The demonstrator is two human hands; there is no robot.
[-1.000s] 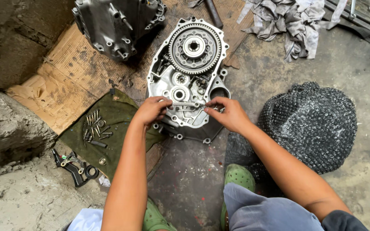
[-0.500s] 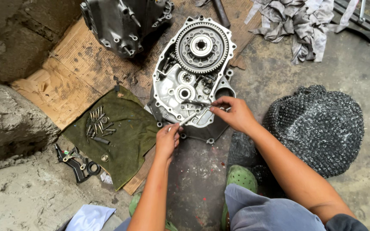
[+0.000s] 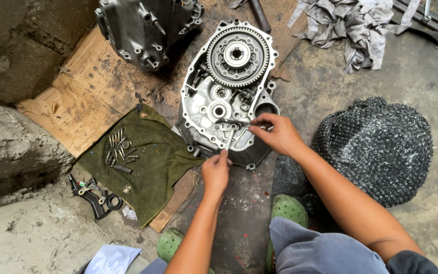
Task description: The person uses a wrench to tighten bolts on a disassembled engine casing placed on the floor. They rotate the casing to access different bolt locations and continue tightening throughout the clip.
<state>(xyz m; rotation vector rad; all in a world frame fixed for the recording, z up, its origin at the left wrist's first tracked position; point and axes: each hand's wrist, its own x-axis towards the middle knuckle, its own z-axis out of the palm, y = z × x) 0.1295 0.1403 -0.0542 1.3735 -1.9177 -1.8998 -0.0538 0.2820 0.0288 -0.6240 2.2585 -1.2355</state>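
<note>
A silver engine crankcase half (image 3: 206,109) lies flat on the floor, with a large toothed clutch gear (image 3: 238,54) at its far end. My left hand (image 3: 216,171) pinches the near end of a slim metal tool (image 3: 228,140) that points up into the case. My right hand (image 3: 277,133) grips a small metal piece at the case's right inner edge, with its fingertips near the tool's tip. Both forearms reach in from the bottom of the view.
A green cloth (image 3: 148,160) holding several bolts (image 3: 117,147) lies left of the case on cardboard (image 3: 84,96). A second dark engine case (image 3: 143,28) sits at the top. Black brackets (image 3: 97,195), grey rags (image 3: 351,25), a black bubble-wrap bundle (image 3: 381,147) and green clogs (image 3: 287,210) surround me.
My left hand drew back from the case toward me, then closed on the slim tool. My right hand stayed at the case's right edge. The view shifted slightly.
</note>
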